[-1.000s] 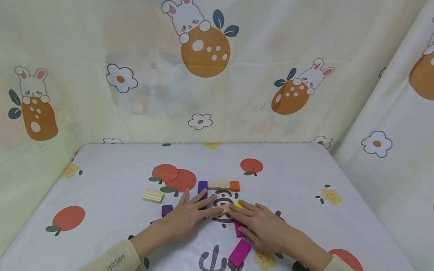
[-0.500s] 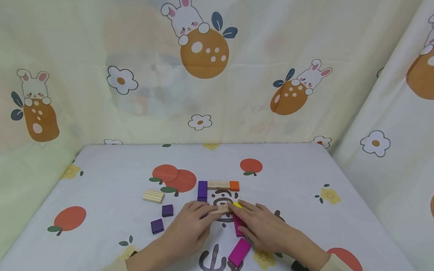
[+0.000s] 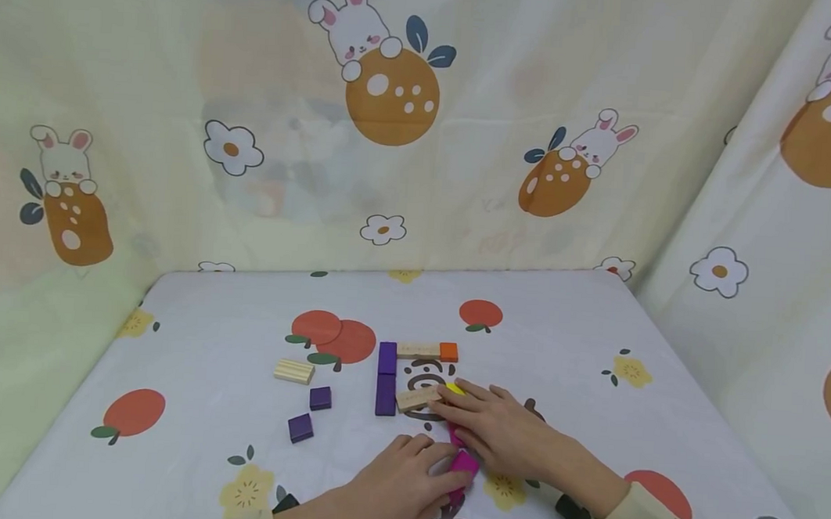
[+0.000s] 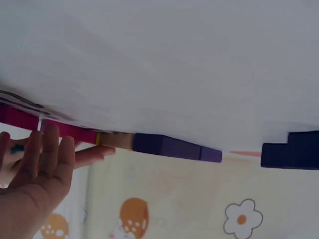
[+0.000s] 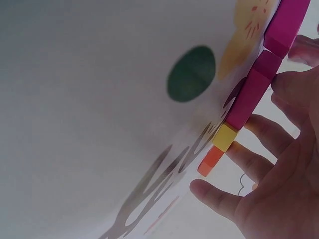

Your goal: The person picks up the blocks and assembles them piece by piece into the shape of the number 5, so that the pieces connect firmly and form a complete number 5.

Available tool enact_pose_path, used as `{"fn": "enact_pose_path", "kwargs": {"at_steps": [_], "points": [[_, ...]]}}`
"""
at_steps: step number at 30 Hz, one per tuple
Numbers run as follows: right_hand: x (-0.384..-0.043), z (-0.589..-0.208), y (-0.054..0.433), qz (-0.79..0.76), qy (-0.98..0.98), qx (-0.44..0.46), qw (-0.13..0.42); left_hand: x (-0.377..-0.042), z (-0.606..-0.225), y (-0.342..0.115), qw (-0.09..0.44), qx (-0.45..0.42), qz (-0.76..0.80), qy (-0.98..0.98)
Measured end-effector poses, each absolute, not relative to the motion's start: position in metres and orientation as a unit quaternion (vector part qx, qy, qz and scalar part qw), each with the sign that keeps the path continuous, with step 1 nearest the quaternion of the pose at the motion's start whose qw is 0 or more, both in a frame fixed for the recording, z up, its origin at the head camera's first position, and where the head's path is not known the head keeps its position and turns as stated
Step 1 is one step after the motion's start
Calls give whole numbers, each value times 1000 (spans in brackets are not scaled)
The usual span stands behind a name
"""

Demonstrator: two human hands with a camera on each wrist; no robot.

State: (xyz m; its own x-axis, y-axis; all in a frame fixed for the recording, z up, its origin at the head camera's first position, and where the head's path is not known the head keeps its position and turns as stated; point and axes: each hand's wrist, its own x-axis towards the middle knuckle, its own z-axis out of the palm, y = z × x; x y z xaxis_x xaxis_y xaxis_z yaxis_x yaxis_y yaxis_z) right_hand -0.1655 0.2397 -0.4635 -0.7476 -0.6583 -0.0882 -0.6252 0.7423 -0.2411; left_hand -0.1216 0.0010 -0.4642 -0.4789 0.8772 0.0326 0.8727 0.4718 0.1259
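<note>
My left hand (image 3: pixel 404 482) has its thumb and fingers about a magenta block (image 3: pixel 464 467) at the near end of a block outline. Straight fingers of my right hand (image 3: pixel 508 429) rest over a yellow block (image 3: pixel 455 388), a second magenta block (image 5: pixel 251 94) and the right end of a plain wooden block (image 3: pixel 417 400). In the right wrist view the two magenta blocks stand end to end, with the yellow one beyond. Two purple blocks (image 3: pixel 386 395) form the left side. Along the top lie another wooden block (image 3: pixel 418 351) and an orange block (image 3: pixel 449 352).
Left of the outline are a ridged wooden piece (image 3: pixel 294 371) and two small dark purple blocks (image 3: pixel 320 398) (image 3: pixel 301 428). The white tablecloth (image 3: pixel 229 320) has fruit and flower prints. A printed curtain (image 3: pixel 475 192) hangs behind the table.
My left hand has left the purple and plain wooden blocks and come down to the near magenta block, which has turned straighter and shifted slightly away from me. My right hand stays put.
</note>
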Motion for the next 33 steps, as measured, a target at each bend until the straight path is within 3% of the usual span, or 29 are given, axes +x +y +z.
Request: {"fn": "enact_pose_path", "kwargs": {"at_steps": [5,14,21,33], "points": [[-166,-462,239,-91,930,-346,80,-120,-468,4,-2,499,50,865],[-165,-460,237,-96,932,-336,93,-120,-466,8,3,477,38,878],[-165,-460,236,-94,932,-338,92,-122,-462,11,36,441,68,894],[-165,-461,237,-90,933,-336,89,-120,-461,5,33,431,66,899]]}}
